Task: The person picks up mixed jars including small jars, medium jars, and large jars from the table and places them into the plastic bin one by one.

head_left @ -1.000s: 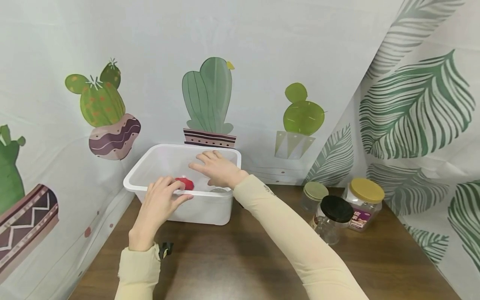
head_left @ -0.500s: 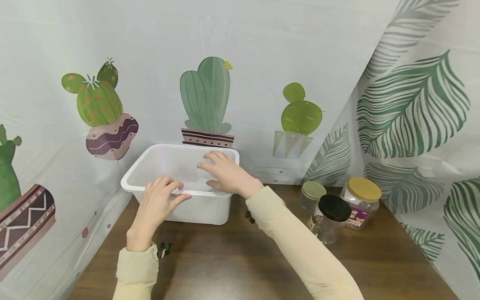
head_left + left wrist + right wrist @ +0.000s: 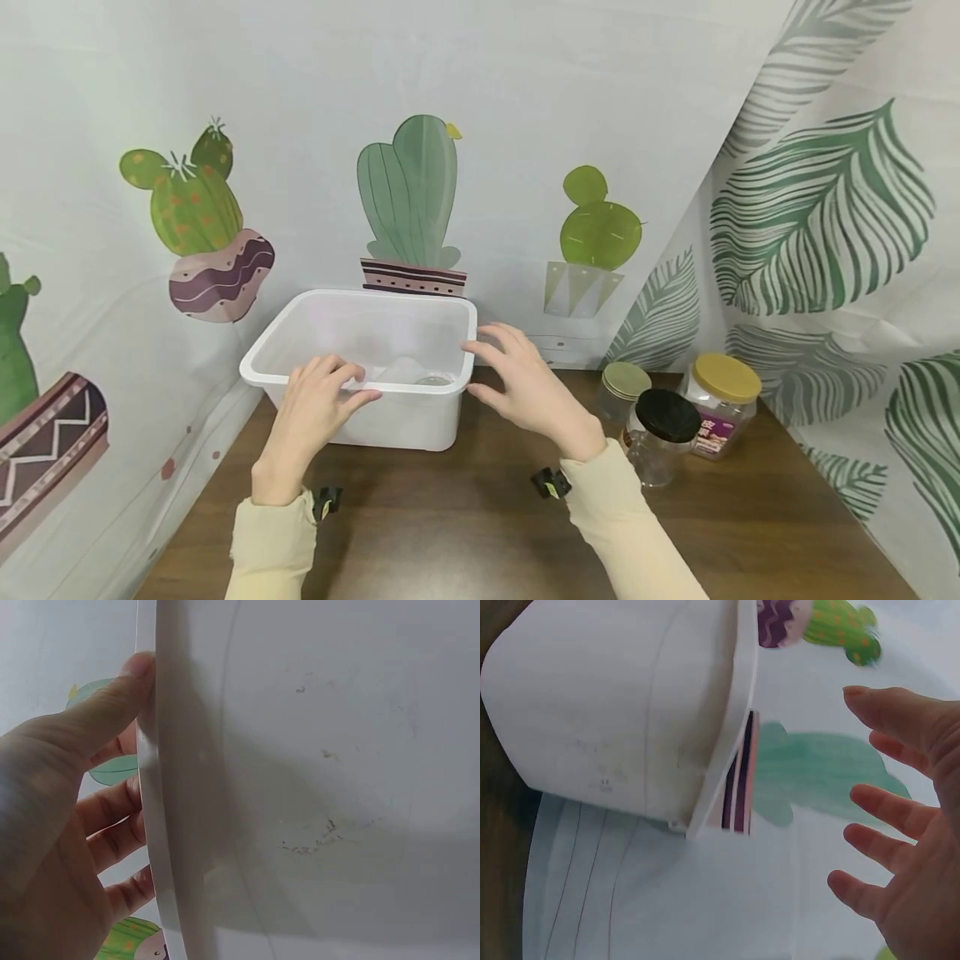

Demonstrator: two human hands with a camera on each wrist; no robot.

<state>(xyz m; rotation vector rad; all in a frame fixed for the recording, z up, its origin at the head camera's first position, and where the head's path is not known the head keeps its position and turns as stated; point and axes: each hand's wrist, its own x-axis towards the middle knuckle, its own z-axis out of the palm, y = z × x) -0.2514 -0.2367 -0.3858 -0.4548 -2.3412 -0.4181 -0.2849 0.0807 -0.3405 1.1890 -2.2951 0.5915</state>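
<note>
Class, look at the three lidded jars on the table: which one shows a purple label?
The yellow-lidded jar, farthest right in the head view. Its purple label sets it apart: the black-lidded jar and green-lidded jar show no purple.

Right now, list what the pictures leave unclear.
Head: near floor of the tub, hidden by its front wall.
Head: lower label of the yellow-lidded jar, too small.
Left wrist: left hand, ends of its fingers hidden by the rim.
Right wrist: right hand, cut off by the right edge.
</note>
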